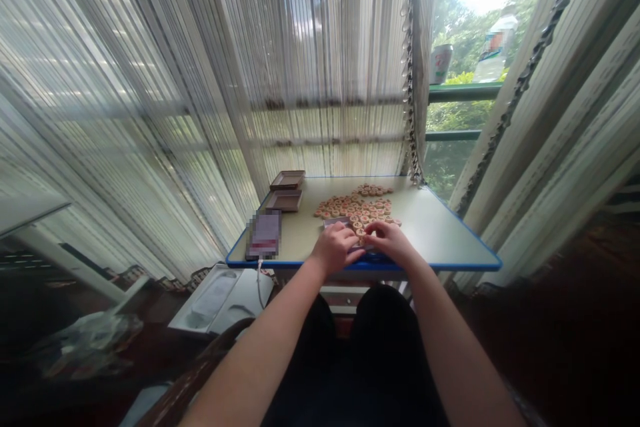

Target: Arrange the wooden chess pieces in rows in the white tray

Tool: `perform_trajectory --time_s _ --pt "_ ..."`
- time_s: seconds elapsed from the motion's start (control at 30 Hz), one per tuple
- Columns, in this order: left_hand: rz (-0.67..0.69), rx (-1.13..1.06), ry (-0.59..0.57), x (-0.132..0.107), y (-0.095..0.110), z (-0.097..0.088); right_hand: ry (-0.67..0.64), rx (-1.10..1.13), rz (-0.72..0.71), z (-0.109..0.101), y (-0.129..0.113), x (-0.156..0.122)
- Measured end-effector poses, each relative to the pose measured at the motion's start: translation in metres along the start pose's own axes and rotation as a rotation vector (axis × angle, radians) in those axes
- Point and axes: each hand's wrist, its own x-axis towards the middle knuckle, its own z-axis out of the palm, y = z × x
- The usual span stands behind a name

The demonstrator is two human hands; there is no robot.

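Observation:
My left hand (336, 245) and my right hand (389, 240) rest close together at the near edge of a small blue-rimmed table (450, 240). Both have their fingers curled down, and between them the fingertips pinch small round wooden discs. A flat dark tray (336, 221) lies partly under my left hand. Just beyond my fingers a heap of several round wooden discs (357, 205) is spread over the tabletop. What lies under my palms is hidden.
Two brown trays (287, 180) (284, 201) lie at the table's far left. A blurred-out flat object (264, 235) sits at the near left. String curtains hang behind the table, with a window and green railing (463, 92) on the right. A white object (220, 297) lies on the floor to the left.

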Motion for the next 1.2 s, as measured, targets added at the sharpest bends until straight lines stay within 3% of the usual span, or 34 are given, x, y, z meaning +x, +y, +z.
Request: perform_trajectory --time_s 0.17,0.5,0.83,1.2 --pt "-0.033 -0.014 -0.012 0.001 -0.002 0.001 -0.024 -0.021 -0.046 -0.002 -0.003 0.0" --pt "-0.071 -0.077 -0.042 0.002 -0.002 -0.004 -0.003 0.03 0.014 0.001 0.005 0.002" --pt "-0.083 -0.108 -0.064 0.002 -0.004 -0.002 -0.088 -0.046 -0.036 0.002 0.008 0.004" --pt "-0.082 -0.138 -0.101 0.002 -0.007 0.002 -0.034 -0.104 -0.035 0.003 0.005 0.002"
